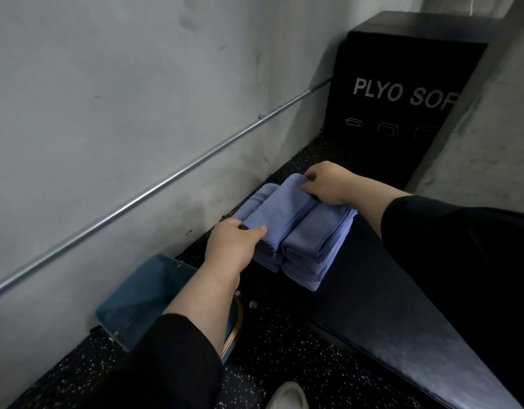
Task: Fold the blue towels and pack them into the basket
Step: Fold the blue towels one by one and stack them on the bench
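Several folded blue towels [311, 240] lie in two side-by-side stacks at the far end of a dark padded bench [387, 305]. My left hand [232, 246] grips the near end of the top folded towel [281, 209] on the left stack. My right hand [325, 183] grips its far end. A blue mesh basket [137, 299] stands on the floor below and to the left of the bench, partly hidden by my left forearm. What the basket holds cannot be seen.
A grey wall with a metal conduit pipe [154, 187] runs along the left. A black plyo box [402, 113] stands behind the bench. Dark speckled floor [284, 349] lies below, with a white shoe [287, 397] at the bottom edge.
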A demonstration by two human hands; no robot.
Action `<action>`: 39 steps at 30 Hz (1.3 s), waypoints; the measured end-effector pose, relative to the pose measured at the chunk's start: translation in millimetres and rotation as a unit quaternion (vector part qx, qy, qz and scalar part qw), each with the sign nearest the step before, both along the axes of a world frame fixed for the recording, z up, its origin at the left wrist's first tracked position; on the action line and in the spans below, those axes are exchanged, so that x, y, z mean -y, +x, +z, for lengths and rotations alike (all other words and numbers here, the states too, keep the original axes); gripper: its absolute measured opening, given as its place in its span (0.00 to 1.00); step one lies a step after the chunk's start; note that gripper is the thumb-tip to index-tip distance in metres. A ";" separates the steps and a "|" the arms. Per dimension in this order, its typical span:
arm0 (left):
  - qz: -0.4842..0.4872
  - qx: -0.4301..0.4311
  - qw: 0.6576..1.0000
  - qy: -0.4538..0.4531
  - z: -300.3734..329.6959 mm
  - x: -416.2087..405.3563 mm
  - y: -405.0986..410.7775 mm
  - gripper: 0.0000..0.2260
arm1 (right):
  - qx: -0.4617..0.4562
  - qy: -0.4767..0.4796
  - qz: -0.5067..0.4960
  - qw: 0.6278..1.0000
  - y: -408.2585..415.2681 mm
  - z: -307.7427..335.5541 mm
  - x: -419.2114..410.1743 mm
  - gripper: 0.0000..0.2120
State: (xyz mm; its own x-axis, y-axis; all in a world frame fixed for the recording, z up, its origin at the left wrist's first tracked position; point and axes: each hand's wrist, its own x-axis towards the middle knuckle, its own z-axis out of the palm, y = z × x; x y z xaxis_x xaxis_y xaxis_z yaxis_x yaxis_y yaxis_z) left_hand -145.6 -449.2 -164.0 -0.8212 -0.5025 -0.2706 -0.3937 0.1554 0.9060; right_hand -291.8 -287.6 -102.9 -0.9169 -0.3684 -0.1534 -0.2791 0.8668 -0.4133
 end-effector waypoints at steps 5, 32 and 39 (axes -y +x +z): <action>-0.022 0.005 0.995 -0.097 7.0 -4.0 1.2 0.19 | -0.030 0.055 -0.029 0.998 -1.8 -12.3 -4.1 0.07; -0.132 -0.217 0.947 -0.199 95.4 -158.1 20.7 0.09 | -0.204 -0.134 -0.119 0.962 145.3 19.5 -176.3 0.16; -0.330 -0.220 0.888 -0.230 100.9 -298.8 66.8 0.13 | -0.190 -0.056 -0.215 0.956 248.4 9.7 -333.6 0.14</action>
State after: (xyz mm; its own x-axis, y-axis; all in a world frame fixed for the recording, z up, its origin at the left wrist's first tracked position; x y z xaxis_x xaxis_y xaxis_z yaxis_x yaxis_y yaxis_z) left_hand -78.8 -150.4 -63.1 -0.9532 0.1546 0.2598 0.2987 0.6146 0.7301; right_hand -43.5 46.0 -93.2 -0.9692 0.0615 0.2384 -0.0541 0.8915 -0.4497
